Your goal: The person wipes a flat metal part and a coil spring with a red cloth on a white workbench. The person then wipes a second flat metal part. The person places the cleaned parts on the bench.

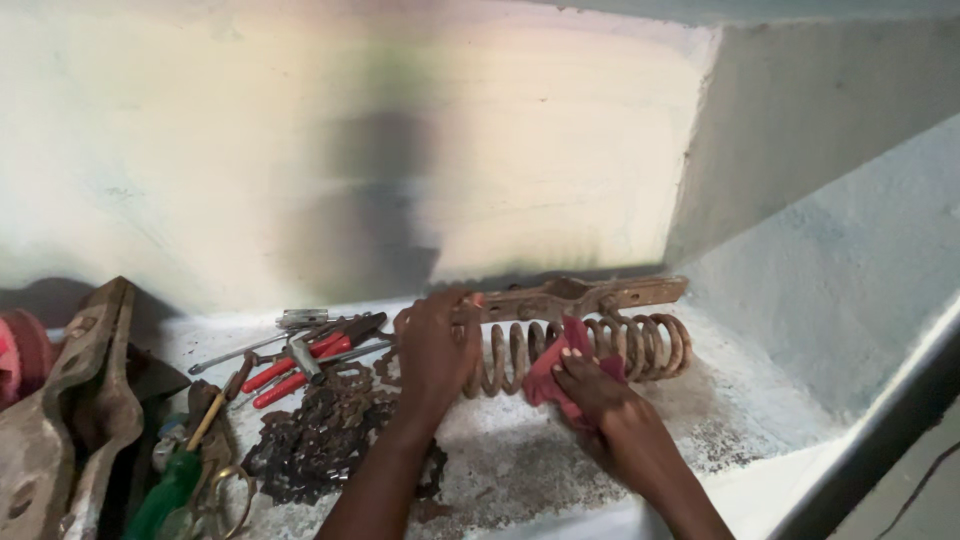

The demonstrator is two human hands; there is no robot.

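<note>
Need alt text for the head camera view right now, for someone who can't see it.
Two bare hands work on a rusty coil spring lying on a dusty ledge: the left hand steadies one end while the right hand presses a red rag against the coils. A rusty chain and red-handled pliers lie left.

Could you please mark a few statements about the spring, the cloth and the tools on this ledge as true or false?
1. The right hand presses a red cloth against the rusty coil spring. True.
2. The spring stands upright on one end. False: it lies on its side on the ledge.
3. The left hand grips the spring's left end. True.
4. The red-handled pliers lie to the right of the spring. False: they lie to its left, beyond the left hand.
5. A rusty chain is heaped left of the left forearm. True.
6. The flat rusty metal bar lies in front of the spring. False: it lies behind it, by the wall.
</note>
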